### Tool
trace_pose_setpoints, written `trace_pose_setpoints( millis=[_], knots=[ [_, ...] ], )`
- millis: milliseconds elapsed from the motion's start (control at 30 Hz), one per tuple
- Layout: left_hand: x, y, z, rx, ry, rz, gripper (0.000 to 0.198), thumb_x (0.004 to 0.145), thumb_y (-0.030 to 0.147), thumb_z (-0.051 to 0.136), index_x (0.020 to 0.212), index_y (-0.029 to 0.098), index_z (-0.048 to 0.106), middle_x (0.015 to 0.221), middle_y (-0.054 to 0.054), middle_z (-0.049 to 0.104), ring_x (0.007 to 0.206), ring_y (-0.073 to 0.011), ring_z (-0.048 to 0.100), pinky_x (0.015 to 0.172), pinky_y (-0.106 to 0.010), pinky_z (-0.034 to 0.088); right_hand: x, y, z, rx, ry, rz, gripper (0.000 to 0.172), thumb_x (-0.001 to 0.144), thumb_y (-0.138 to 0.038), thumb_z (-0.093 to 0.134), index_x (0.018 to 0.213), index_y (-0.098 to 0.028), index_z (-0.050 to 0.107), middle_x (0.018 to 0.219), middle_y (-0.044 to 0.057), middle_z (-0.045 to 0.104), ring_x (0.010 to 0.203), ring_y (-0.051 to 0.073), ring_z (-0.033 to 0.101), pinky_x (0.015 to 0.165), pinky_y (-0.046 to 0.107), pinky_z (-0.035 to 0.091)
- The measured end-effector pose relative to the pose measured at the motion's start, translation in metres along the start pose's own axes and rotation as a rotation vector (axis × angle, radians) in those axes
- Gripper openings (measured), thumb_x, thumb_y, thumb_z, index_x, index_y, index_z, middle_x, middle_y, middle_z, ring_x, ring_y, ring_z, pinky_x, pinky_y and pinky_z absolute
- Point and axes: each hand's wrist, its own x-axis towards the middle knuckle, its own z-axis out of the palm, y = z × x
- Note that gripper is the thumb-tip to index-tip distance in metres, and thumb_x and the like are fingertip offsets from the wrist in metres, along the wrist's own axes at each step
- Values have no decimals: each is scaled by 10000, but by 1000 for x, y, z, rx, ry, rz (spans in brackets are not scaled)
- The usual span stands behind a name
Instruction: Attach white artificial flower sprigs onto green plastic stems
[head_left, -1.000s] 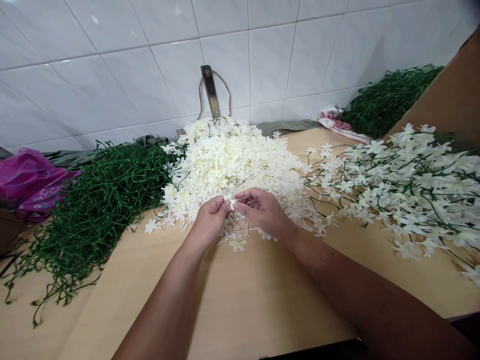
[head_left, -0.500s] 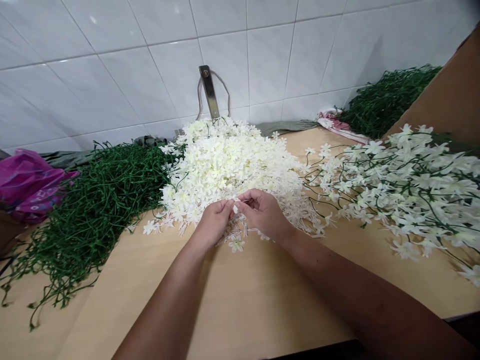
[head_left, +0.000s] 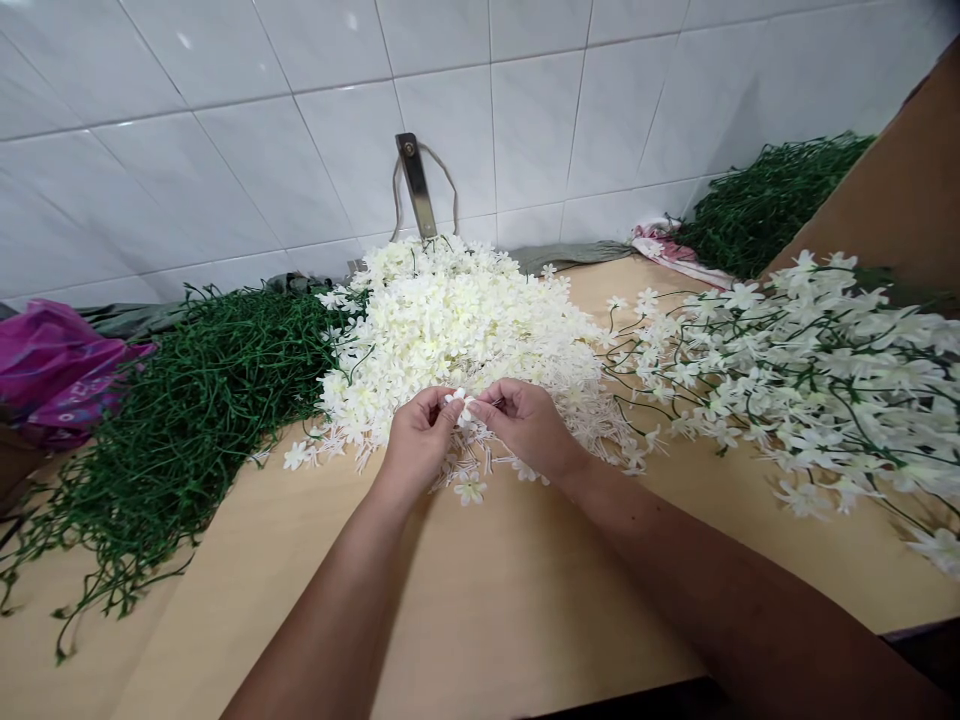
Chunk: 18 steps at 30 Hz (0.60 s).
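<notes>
My left hand and my right hand meet fingertip to fingertip over the near edge of a big heap of loose white artificial blossoms. Between the fingertips both hands pinch one small white flower. The fingers of each hand are curled closed. A few stray blossoms lie on the wooden table just below my wrists.
A mass of green plastic stems covers the left side. Finished sprays of white flowers on green stems lie at the right. More green stems sit at the back right, a purple bag far left, a tiled wall behind.
My hands have stayed in place over the heap's edge; the fingers have shifted slightly on the small flower. The view has drifted a little.
</notes>
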Motion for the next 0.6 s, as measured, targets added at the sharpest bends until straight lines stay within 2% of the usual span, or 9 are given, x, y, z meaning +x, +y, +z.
trace_pose_setpoints(
  millis=[167, 300, 367, 500, 600],
  knots=[
    [1, 3, -6, 72, 44, -45, 271, 733, 337, 503, 537, 153, 465, 474, 47, 399, 455, -67, 342, 453, -193, 276, 0, 1, 0, 19, -46, 14, 257, 709, -393, 550, 659, -141, 544, 527, -22, 478, 467, 64, 387, 443, 200, 330],
    [2, 0, -9, 60, -25, -147, 274, 719, 368, 506, 553, 150, 495, 474, 39, 437, 440, -73, 360, 448, -201, 283, 0, 1, 0, 14, -55, 23, 268, 728, -398, 522, 674, -137, 542, 539, -13, 481, 482, 72, 402, 462, 209, 344],
    [1, -2, -8, 46, -54, -151, 213, 696, 345, 536, 621, 146, 548, 493, 38, 460, 450, -80, 386, 456, -202, 298, 0, 2, -1, 4, -57, 21, 269, 737, -399, 509, 685, -137, 543, 556, -7, 491, 497, 76, 412, 477, 213, 355],
    [1, -4, -5, 88, -35, -46, 180, 673, 269, 561, 797, 164, 637, 633, 3, 574, 603, -125, 510, 579, -226, 381, 0, 2, -1, -28, -61, 14, 262, 752, -390, 488, 681, -142, 533, 545, -15, 457, 491, 73, 385, 469, 210, 342],
    [2, -3, -7, 201, 27, 93, 135, 682, 240, 555, 739, 185, 664, 742, -28, 613, 739, -154, 545, 700, -251, 393, 0, 1, -1, -35, -71, 9, 257, 755, -384, 481, 677, -144, 527, 535, -19, 445, 477, 71, 374, 456, 210, 328]
  ],
)
